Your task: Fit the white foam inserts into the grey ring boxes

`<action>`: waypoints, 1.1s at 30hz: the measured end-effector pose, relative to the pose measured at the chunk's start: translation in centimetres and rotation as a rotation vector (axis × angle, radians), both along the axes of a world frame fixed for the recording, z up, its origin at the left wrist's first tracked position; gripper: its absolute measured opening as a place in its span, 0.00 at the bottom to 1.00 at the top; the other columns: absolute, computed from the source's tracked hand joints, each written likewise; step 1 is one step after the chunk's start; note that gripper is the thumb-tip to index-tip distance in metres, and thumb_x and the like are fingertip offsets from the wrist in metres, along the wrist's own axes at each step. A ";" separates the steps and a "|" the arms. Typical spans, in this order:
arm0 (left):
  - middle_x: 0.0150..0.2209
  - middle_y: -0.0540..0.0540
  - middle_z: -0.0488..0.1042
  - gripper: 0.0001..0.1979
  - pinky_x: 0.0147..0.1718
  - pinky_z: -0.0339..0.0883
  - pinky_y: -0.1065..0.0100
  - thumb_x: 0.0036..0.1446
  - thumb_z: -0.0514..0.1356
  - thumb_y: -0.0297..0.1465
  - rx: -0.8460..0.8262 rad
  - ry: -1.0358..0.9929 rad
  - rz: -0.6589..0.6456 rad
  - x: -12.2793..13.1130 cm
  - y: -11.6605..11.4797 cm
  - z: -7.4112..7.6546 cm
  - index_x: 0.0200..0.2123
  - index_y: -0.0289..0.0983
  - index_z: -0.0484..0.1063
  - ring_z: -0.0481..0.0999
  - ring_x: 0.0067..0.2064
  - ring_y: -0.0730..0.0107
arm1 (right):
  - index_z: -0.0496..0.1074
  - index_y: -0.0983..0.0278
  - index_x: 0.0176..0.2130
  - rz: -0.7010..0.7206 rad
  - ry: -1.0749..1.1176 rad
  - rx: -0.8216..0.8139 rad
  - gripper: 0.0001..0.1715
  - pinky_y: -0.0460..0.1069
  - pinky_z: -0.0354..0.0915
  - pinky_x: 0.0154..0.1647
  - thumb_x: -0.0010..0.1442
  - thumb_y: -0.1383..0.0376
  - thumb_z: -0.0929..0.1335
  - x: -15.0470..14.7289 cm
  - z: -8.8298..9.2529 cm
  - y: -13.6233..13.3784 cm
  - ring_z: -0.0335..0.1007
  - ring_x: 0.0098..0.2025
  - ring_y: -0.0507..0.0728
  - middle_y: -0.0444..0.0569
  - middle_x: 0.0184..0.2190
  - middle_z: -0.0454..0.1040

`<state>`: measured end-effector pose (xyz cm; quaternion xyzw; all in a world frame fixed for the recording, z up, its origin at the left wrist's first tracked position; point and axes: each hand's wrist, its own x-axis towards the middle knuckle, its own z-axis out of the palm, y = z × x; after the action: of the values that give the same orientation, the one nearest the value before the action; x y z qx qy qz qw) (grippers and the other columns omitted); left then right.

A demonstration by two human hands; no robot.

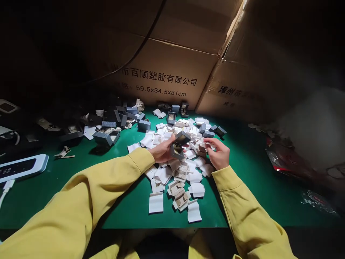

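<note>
My left hand [162,150] is closed on a small open grey jewellery box [179,145], held above a heap of white and beige insert pads [178,172] on the green table [242,187]. My right hand [219,154] hovers just right of the box with its fingers apart and curled, and nothing shows in it. Both arms wear yellow sleeves.
More grey boxes [106,138] lie scattered at the back left and behind the heap. Large cardboard cartons [167,72] wall off the back. A white device [21,167] lies at the left edge; red-and-clear plastic wrap [285,162] lies at the right.
</note>
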<state>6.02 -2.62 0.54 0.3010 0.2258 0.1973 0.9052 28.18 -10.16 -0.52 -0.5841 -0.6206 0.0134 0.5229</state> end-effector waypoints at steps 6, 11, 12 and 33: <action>0.41 0.36 0.75 0.28 0.28 0.70 0.66 0.62 0.41 0.45 -0.068 -0.128 0.074 -0.4 -0.2 0.1 0.47 0.32 0.71 0.74 0.33 0.67 | 0.75 0.62 0.36 -0.112 -0.107 0.031 0.10 0.55 0.68 0.44 0.54 0.67 0.65 -0.1 -0.5 0.3 0.71 0.40 0.58 0.49 0.36 0.77; 0.37 0.35 0.74 0.29 0.26 0.68 0.67 0.62 0.40 0.46 -0.100 -0.196 0.109 -0.2 -0.3 -0.1 0.46 0.30 0.70 0.74 0.32 0.65 | 0.73 0.60 0.41 0.031 -0.372 0.123 0.11 0.57 0.65 0.47 0.56 0.67 0.66 -1.9 -0.3 -0.1 0.67 0.44 0.59 0.50 0.39 0.75; 0.37 0.35 0.74 0.30 0.25 0.68 0.67 0.62 0.40 0.46 -0.104 -0.204 0.116 -0.2 -0.3 -0.1 0.44 0.30 0.70 0.74 0.32 0.65 | 0.73 0.59 0.42 0.076 -0.440 0.108 0.12 0.57 0.64 0.47 0.57 0.67 0.66 -2.4 -0.3 0.0 0.66 0.45 0.59 0.50 0.41 0.75; 0.36 0.37 0.76 0.21 0.35 0.71 0.60 0.63 0.45 0.39 0.023 0.018 0.117 0.2 -0.9 -0.4 0.53 0.32 0.62 0.78 0.31 0.62 | 0.68 0.62 0.29 0.134 0.590 -0.226 0.05 0.52 0.73 0.30 0.51 0.63 0.68 -4.9 0.0 -0.2 0.74 0.30 0.56 0.46 0.26 0.73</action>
<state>6.21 -3.56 0.19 0.2996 0.2490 0.2498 0.8865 23.26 -10.35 -0.47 -0.5673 -0.4741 0.2855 0.6099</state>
